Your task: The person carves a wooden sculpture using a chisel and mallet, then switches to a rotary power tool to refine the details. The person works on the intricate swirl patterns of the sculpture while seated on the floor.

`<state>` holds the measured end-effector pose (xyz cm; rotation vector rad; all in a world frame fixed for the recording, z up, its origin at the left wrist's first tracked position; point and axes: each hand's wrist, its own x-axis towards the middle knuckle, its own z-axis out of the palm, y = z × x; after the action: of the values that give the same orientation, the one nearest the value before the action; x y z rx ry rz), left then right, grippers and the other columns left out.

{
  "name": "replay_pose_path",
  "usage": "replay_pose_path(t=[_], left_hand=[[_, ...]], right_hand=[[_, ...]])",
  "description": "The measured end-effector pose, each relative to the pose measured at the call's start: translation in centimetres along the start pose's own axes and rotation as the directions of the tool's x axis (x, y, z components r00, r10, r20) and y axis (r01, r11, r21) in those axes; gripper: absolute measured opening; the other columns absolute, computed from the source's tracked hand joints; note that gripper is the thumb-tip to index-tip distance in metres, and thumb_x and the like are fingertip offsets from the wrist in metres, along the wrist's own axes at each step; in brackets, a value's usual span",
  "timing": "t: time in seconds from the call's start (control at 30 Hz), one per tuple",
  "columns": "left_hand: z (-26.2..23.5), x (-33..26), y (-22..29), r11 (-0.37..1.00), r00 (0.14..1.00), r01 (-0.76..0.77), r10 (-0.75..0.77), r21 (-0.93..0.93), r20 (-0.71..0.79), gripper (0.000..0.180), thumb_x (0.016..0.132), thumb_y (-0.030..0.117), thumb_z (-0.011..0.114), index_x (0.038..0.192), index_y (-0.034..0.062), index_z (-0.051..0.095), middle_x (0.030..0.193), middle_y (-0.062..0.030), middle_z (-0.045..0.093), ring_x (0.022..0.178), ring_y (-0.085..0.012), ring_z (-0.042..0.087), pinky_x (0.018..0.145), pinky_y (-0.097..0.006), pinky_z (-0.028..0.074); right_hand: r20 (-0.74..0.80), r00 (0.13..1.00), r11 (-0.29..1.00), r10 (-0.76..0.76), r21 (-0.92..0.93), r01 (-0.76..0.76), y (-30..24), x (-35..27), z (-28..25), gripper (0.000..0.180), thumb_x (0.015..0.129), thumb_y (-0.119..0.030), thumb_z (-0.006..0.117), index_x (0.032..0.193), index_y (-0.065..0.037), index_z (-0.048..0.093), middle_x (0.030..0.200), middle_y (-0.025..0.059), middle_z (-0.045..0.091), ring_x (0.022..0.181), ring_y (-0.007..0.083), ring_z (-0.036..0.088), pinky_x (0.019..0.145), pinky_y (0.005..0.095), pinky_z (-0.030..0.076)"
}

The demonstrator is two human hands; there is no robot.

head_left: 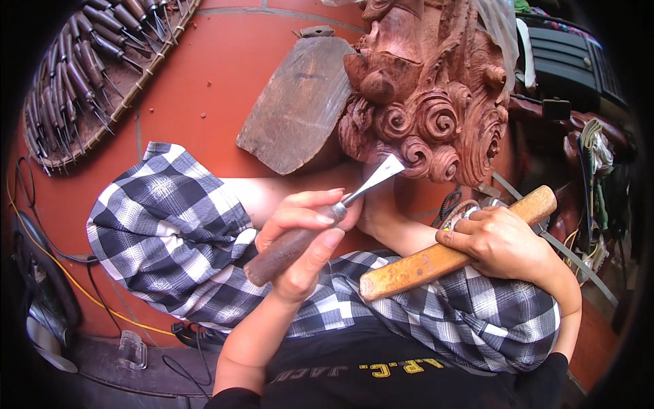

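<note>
My left hand is closed around the dark wooden handle of a chisel. Its flared steel blade points up and to the right, the tip by the lower edge of a reddish-brown wood carving; whether it touches cannot be told. Deep spirals and curls cover the carving's near side. My right hand grips a worn, yellowish wooden mallet bar from above. That bar lies slantwise over my thigh, its lower left end near my lap, apart from the chisel.
Left of the carving rests a weathered wooden board on the red tiled floor. Many chisels fill a round woven tray at upper left. A yellow cable runs along the left. Dark clutter and a grey strap lie at right.
</note>
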<state>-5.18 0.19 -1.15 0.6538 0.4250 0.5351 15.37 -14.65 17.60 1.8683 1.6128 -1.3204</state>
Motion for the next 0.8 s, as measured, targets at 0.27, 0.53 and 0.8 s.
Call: replay_pose_path(t=[0.27,0.53,0.8], left_hand=[[0.0,1.3,-1.0,0.994,0.990,0.094,-0.099,-0.050,-0.103,0.020,0.089,0.003,0.074,0.108,0.0006,0.069,0.124,-0.0241,0.066,0.102,-0.0240,0.070,0.097,-0.038,0.054],[0.2,2.4,-0.1,0.970,0.998,0.030,-0.016,0.240,-0.061,0.016,0.086,0.002,0.076,0.101,0.0008,0.072,0.111,-0.0235,0.073,0.102,-0.0260,0.071,0.095,-0.037,0.054],[1.9,3.9,2.7,0.835,0.987,-0.161,0.127,0.526,0.101,0.016,0.082,-0.001,0.079,0.098,0.0007,0.075,0.103,-0.0181,0.076,0.095,-0.0248,0.072,0.087,-0.035,0.057]], right_hand=[[0.017,1.000,1.000,0.019,0.007,-0.020,-0.4,0.6,-0.8,0.043,0.075,-0.011,0.070,0.117,-0.005,0.066,0.081,0.0073,0.064,0.078,0.0280,0.070,0.071,0.0417,0.055],[0.016,1.000,0.999,0.002,-0.037,-0.001,-0.9,0.7,-1.5,0.043,0.079,-0.014,0.067,0.121,-0.005,0.065,0.083,0.0069,0.063,0.078,0.0268,0.068,0.070,0.0403,0.055],[-0.118,0.993,0.995,-0.003,-0.102,-0.009,-3.3,-0.1,-3.7,0.051,0.082,-0.014,0.065,0.133,-0.008,0.061,0.093,0.0050,0.058,0.081,0.0226,0.061,0.073,0.0378,0.051]])
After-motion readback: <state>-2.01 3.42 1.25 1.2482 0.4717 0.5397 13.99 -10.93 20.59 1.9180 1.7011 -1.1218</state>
